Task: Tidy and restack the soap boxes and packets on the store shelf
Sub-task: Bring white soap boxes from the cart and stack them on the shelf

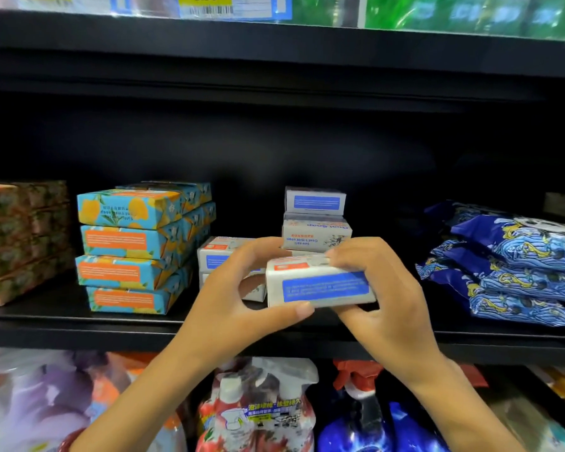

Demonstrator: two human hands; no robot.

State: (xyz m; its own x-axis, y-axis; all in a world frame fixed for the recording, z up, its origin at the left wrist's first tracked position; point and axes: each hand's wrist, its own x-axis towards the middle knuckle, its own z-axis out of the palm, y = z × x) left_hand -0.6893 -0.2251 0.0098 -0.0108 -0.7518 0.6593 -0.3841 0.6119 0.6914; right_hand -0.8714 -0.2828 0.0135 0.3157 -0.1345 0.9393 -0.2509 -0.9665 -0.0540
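The left hand and right hand hold one white soap box, fingers curled round its ends, over the near edge of the shelf. Its near face bears a blue label, the print too blurred to read, and its top an orange patch. Similar white boxes are stacked just behind.
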